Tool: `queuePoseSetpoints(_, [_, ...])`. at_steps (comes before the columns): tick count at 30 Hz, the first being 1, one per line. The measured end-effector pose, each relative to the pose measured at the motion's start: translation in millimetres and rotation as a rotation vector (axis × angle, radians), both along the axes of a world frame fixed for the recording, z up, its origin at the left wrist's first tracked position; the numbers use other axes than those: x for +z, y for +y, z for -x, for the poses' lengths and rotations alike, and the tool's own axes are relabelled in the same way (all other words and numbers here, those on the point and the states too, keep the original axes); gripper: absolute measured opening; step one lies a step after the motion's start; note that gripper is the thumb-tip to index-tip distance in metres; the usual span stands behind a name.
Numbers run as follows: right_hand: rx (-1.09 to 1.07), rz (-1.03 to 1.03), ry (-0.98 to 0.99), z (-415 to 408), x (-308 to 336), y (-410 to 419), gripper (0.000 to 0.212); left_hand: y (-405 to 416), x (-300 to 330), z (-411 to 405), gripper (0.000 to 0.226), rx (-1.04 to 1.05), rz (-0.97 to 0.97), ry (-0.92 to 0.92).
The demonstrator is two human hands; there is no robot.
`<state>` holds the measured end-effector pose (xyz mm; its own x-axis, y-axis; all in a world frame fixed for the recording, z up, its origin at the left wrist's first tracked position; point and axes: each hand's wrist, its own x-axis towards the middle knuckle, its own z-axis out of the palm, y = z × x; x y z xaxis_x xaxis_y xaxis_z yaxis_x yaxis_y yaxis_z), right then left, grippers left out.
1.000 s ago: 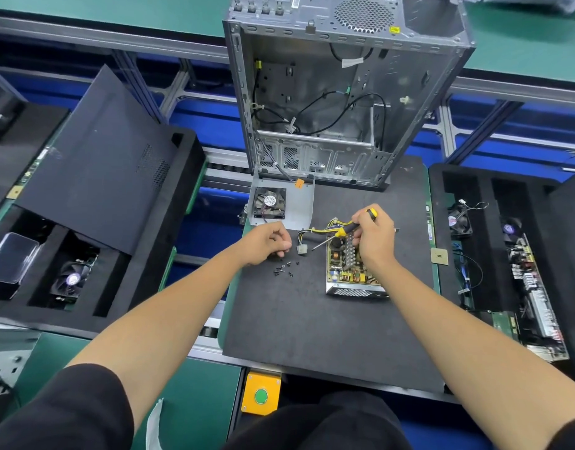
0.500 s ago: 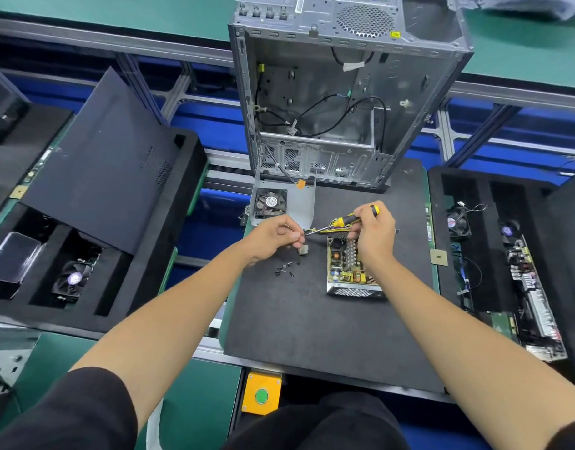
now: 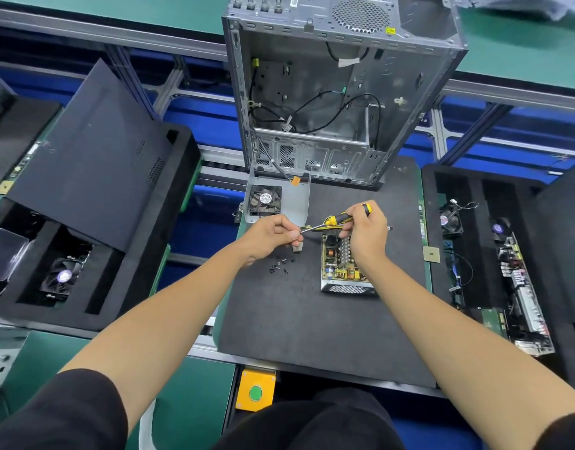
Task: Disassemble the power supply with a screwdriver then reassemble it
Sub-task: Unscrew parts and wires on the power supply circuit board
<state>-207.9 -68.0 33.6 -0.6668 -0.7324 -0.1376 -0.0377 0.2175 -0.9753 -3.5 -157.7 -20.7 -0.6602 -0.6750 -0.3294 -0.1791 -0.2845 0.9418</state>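
While its lid is off, the open silver metal power supply (image 3: pixel 343 269) lies on the black foam mat (image 3: pixel 312 319), circuit board exposed. Right hand (image 3: pixel 365 237) grips a yellow-and-black screwdriver (image 3: pixel 336 219); left hand (image 3: pixel 269 237) fingers pinch at its tip. Small black screws (image 3: pixel 279 267) lie just left; a grey computer case (image 3: pixel 328 92) stands behind.

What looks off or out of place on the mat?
Only the loose black screws, scattered unboxed on the black mat left of the open power supply, under the left hand. Nothing looks damaged.
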Motion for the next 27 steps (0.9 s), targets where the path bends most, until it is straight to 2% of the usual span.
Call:
queuePoseSetpoints(16, [-0.026,-0.035,-0.034,5,-2,-5,0.019,-4,5,2,0.026,0.054,0.013,-0.029])
queuePoseSetpoints(23, [0.037,-0.033,-0.026,6,-1,-3,0.016,1,3,2,0.019,0.091,0.002,-0.004])
queuePoseSetpoints(27, [0.114,0.006,0.047,5,6,-1,0.015,6,2,5,0.020,0.063,0.013,-0.018])
